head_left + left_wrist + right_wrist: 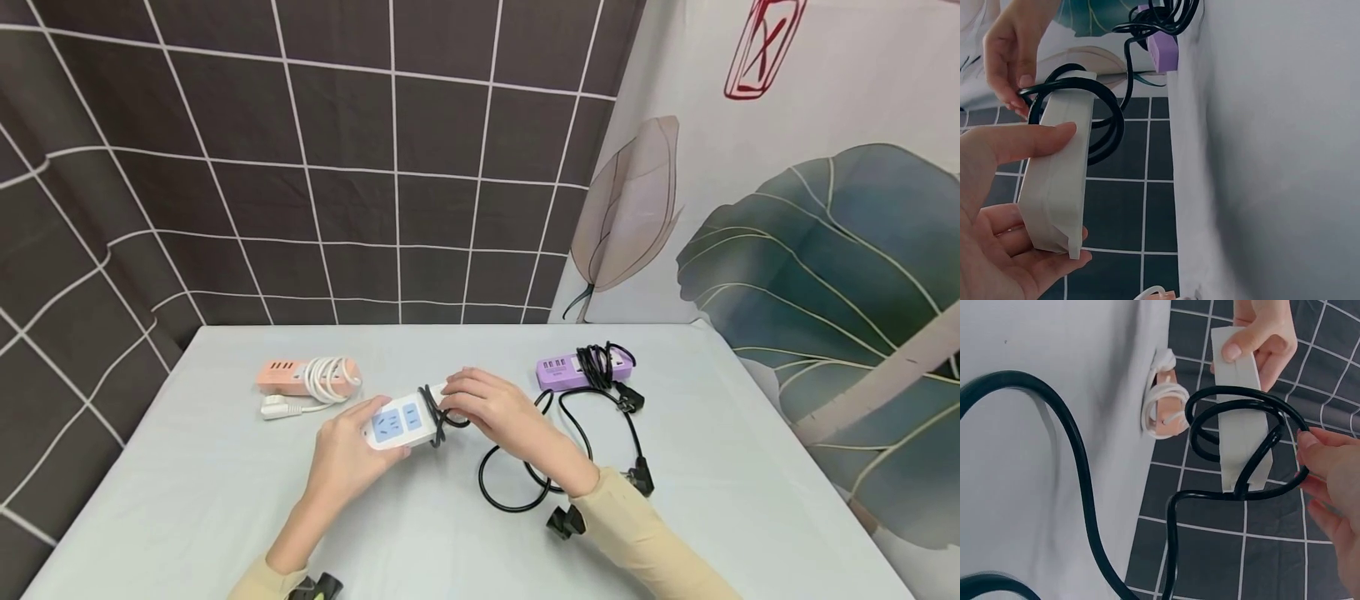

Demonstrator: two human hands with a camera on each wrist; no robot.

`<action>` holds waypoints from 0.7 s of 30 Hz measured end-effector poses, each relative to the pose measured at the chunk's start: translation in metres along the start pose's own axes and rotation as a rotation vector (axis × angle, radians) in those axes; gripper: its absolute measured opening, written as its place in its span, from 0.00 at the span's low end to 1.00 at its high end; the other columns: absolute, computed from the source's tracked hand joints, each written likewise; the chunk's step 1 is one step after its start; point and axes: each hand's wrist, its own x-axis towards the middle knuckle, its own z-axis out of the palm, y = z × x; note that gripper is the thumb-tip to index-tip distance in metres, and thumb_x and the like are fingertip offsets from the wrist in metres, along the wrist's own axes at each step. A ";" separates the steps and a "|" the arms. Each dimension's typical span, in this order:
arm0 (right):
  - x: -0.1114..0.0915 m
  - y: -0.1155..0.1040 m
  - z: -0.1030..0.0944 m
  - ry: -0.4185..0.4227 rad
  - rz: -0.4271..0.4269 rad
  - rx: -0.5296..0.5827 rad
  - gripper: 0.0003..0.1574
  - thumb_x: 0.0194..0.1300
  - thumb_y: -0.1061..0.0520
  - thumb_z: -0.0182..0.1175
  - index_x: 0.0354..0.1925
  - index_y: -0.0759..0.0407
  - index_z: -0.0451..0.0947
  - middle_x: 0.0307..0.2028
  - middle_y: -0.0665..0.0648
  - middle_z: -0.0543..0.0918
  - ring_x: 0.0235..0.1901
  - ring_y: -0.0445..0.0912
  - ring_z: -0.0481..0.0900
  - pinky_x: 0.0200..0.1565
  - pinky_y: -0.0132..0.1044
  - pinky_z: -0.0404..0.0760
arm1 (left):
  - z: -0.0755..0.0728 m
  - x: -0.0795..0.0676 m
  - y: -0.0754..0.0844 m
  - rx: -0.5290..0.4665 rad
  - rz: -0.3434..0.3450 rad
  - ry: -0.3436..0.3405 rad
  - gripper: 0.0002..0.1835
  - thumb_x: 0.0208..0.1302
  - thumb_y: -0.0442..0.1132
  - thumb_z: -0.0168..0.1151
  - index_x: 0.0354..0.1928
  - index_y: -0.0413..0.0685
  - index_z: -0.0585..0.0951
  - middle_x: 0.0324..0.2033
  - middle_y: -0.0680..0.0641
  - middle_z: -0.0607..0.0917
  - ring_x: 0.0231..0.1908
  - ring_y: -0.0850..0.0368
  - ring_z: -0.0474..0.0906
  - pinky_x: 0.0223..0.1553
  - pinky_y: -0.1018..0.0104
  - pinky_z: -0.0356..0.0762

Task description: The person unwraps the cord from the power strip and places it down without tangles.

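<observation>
My left hand (347,454) grips one end of a white power strip (401,421) with light blue socket panels, its thumb along one side in the left wrist view. A black cord (1241,495) loops loosely round the strip's other end. Between thumb and fingers my right hand (498,412) pinches that cord, as the right wrist view shows. The remaining cord runs down to the table in wide curves (513,508) under the right forearm, and a black plug (640,477) lies to the right of it.
A peach power strip (288,377) wrapped in white cord, with a white plug (276,407), lies at the left. At the back right sits a purple power strip (555,372) with black cord wound round it. A dark gridded curtain (337,208) hangs behind the white table (187,500).
</observation>
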 end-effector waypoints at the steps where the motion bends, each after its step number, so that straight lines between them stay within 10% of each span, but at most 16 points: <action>1: -0.001 0.000 0.000 0.004 -0.006 -0.002 0.09 0.60 0.61 0.64 0.40 0.53 0.82 0.43 0.51 0.85 0.51 0.44 0.79 0.62 0.33 0.71 | 0.000 0.001 0.000 0.001 0.000 -0.001 0.36 0.35 0.38 0.79 0.53 0.39 0.81 0.49 0.37 0.84 0.45 0.45 0.82 0.44 0.50 0.78; 21: -0.012 0.000 -0.009 0.072 -0.050 -0.063 0.13 0.53 0.68 0.68 0.37 0.56 0.81 0.38 0.51 0.83 0.45 0.43 0.79 0.61 0.40 0.73 | 0.008 0.009 -0.002 -0.031 -0.009 0.080 0.36 0.33 0.40 0.81 0.52 0.40 0.82 0.45 0.38 0.86 0.40 0.46 0.82 0.39 0.54 0.75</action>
